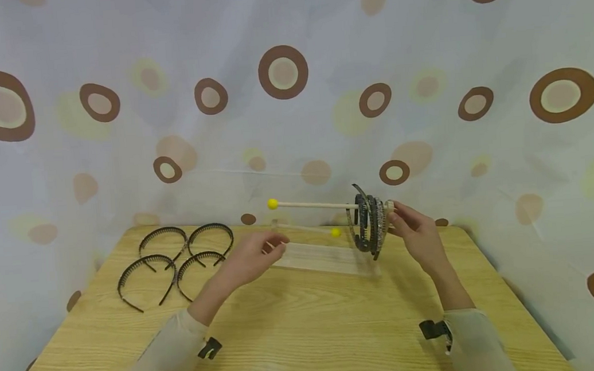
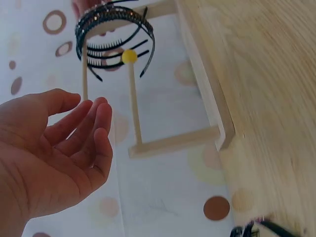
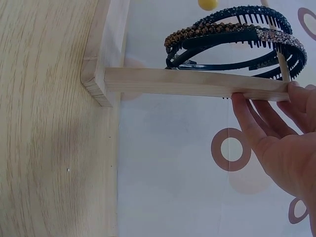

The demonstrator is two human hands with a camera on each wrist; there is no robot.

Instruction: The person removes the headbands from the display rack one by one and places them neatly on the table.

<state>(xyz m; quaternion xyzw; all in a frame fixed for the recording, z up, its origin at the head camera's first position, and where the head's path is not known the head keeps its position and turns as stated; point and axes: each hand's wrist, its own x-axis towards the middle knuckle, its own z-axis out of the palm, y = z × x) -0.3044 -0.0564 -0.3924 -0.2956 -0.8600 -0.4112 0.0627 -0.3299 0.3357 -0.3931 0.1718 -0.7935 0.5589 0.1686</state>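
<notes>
Near the yellow wood-grained desk's point(image 1: 307, 334) far edge, your right hand point(image 1: 421, 240) pinches an upright point(image 3: 192, 83) of the pale wooden two-rod rack point(image 1: 323, 257), likely light and best steadied there, its black toothed headbands point(image 1: 366, 226) probably springy, your relaxed left hand point(image 1: 247, 261) empty

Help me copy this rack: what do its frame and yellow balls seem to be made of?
The frame looks like pale, matt wood, likely unpainted: fine grain shows along it. The yellow balls look smooth and evenly coloured, perhaps painted wood or plastic; I cannot tell which.
</notes>
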